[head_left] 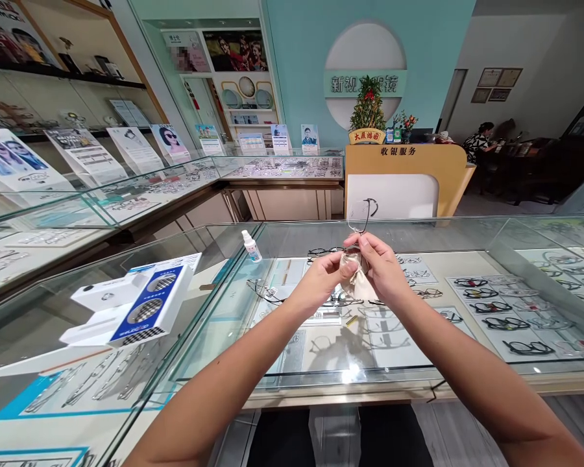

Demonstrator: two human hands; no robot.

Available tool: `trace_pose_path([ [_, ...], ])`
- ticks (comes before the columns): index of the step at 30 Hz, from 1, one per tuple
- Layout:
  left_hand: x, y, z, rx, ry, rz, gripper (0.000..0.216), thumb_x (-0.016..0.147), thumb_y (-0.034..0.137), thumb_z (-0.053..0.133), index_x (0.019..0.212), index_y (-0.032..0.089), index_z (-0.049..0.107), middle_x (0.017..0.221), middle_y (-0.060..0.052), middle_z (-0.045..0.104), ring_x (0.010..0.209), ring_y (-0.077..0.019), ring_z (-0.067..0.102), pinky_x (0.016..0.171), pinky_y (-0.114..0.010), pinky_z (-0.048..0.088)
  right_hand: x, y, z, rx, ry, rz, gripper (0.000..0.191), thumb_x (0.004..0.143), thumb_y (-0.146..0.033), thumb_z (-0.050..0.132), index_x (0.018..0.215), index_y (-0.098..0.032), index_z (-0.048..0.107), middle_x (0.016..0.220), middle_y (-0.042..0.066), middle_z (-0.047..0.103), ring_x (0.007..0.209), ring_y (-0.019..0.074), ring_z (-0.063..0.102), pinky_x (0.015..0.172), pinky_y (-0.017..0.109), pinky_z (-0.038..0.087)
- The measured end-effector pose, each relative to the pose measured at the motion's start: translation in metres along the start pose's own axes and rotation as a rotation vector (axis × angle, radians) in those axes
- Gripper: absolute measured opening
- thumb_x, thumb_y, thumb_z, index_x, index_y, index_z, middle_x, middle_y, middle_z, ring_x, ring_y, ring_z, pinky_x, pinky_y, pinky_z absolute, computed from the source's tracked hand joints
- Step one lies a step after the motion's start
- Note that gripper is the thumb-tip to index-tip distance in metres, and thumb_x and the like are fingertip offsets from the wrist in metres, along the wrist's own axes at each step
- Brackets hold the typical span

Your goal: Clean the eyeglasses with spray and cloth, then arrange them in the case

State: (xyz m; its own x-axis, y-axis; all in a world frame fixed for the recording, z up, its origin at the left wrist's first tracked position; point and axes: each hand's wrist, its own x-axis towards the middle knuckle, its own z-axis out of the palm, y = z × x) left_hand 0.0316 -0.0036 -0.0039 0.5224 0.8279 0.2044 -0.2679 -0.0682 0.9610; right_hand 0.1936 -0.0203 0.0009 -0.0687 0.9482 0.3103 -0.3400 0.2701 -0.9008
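Just above the near glass-topped display table (350, 392), holding thin dark-rimmed eyeglasses with clear lenses (359, 220) on end, one lens standing up past the fingertips, the other down by a soft cream-coloured cloth (361, 287). Pinching the frame with the right hand (382, 263), thumb against fingers; gripping the cloth with the left hand (327, 279), thumb over the lower lens area. Cannot tell how much bare lens is touched. Turned upright, probably, to leave the upper lens clear of the grip, with cloth bunched below, likely to spare the lens from finger marks.

To the left, on the glass and perhaps handy for reaching: small white plastic bottle (251, 246). Farther left: blue-and-white cardboard box with checkered circles (146, 308). To the right, under the glass: dark-framed display eyeglasses (491, 307), laid in rows, presumably for easy viewing.
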Motion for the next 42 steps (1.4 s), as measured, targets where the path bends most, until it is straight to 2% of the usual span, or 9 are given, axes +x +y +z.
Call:
trace_pose_path([
  [5, -0.004, 0.005, 0.004, 0.042, -0.007, 0.016, 0.056, 0.074, 0.066, 0.099, 0.082, 0.015, 0.076, 0.074, 0.0, 0.064, 0.068, -0.0122, 0.053, 0.07, -0.026, 0.045, 0.0, -0.001, 0.0, -0.009, 0.023, -0.036, 0.039, 0.092, -0.068, 0.082, 0.096, -0.029, 0.082, 0.099, 0.003, 0.061, 0.08, 0.0162, 0.054, 0.067, 0.028, 0.048],
  [9, -0.004, 0.002, 0.001, -0.054, 0.054, 0.032, 0.053, 0.067, 0.059, 0.105, 0.084, 0.014, 0.081, 0.077, -0.001, 0.068, 0.07, -0.0119, 0.056, 0.069, -0.026, 0.046, 0.0, 0.001, 0.002, -0.014, -0.015, -0.076, 0.036, 0.096, -0.065, 0.079, 0.096, -0.03, 0.082, 0.104, 0.004, 0.062, 0.09, 0.0191, 0.057, 0.075, 0.029, 0.051],
  [14, 0.001, 0.0, -0.002, -0.214, 0.122, -0.025, 0.053, 0.064, 0.052, 0.108, 0.096, 0.015, 0.086, 0.084, -0.003, 0.071, 0.078, -0.013, 0.062, 0.074, -0.026, 0.049, -0.002, 0.007, 0.005, -0.089, -0.1, -0.135, 0.035, 0.1, -0.062, 0.076, 0.098, -0.028, 0.084, 0.113, 0.005, 0.064, 0.107, 0.0226, 0.062, 0.094, 0.034, 0.052],
  [19, 0.001, 0.0, -0.002, -0.194, 0.05, -0.003, 0.06, 0.06, 0.045, 0.111, 0.106, 0.017, 0.084, 0.095, -0.003, 0.074, 0.087, -0.0153, 0.066, 0.081, -0.027, 0.053, -0.004, 0.004, 0.006, -0.05, -0.101, -0.132, 0.031, 0.1, -0.06, 0.078, 0.1, -0.03, 0.086, 0.116, 0.005, 0.064, 0.109, 0.0222, 0.063, 0.099, 0.036, 0.051],
  [22, -0.002, 0.002, -0.002, -0.067, -0.024, -0.001, 0.057, 0.069, 0.05, 0.107, 0.104, 0.014, 0.079, 0.09, -0.003, 0.071, 0.08, -0.0138, 0.064, 0.074, -0.025, 0.051, -0.004, 0.0, 0.006, -0.008, -0.036, -0.098, 0.034, 0.095, -0.064, 0.082, 0.097, -0.03, 0.086, 0.112, 0.004, 0.064, 0.103, 0.021, 0.061, 0.095, 0.034, 0.051],
  [27, -0.005, 0.004, -0.002, 0.092, -0.088, 0.088, 0.056, 0.085, 0.063, 0.092, 0.1, 0.014, 0.071, 0.085, -0.002, 0.065, 0.074, -0.0125, 0.058, 0.067, -0.024, 0.047, -0.004, -0.004, 0.009, 0.052, 0.013, -0.051, 0.037, 0.088, -0.066, 0.087, 0.091, -0.03, 0.086, 0.107, 0.003, 0.066, 0.095, 0.019, 0.06, 0.087, 0.031, 0.052],
  [33, -0.001, -0.001, -0.005, 0.208, -0.014, 0.16, 0.059, 0.086, 0.069, 0.088, 0.101, 0.016, 0.068, 0.083, -0.001, 0.062, 0.071, -0.0121, 0.052, 0.063, -0.023, 0.042, -0.003, -0.004, 0.011, 0.159, 0.089, 0.063, 0.039, 0.076, -0.061, 0.098, 0.093, -0.029, 0.085, 0.11, 0.004, 0.077, 0.093, 0.0193, 0.065, 0.083, 0.032, 0.056],
  [39, -0.001, -0.003, -0.006, 0.155, 0.069, 0.145, 0.064, 0.087, 0.077, 0.083, 0.096, 0.016, 0.066, 0.073, 0.002, 0.055, 0.063, -0.0102, 0.044, 0.059, -0.024, 0.035, -0.005, -0.003, 0.008, -0.079, 0.045, -0.132, 0.026, 0.092, -0.057, 0.088, 0.097, -0.031, 0.091, 0.105, 0.004, 0.081, 0.104, 0.0218, 0.07, 0.099, 0.037, 0.056],
  [42, 0.0, -0.002, -0.006, 0.14, 0.116, 0.131, 0.067, 0.086, 0.081, 0.081, 0.095, 0.016, 0.068, 0.069, 0.004, 0.05, 0.061, -0.0096, 0.04, 0.059, -0.025, 0.033, -0.008, -0.004, 0.011, -0.188, 0.038, -0.215, 0.027, 0.093, -0.057, 0.086, 0.094, -0.031, 0.092, 0.103, 0.005, 0.084, 0.101, 0.0231, 0.07, 0.101, 0.042, 0.056],
])
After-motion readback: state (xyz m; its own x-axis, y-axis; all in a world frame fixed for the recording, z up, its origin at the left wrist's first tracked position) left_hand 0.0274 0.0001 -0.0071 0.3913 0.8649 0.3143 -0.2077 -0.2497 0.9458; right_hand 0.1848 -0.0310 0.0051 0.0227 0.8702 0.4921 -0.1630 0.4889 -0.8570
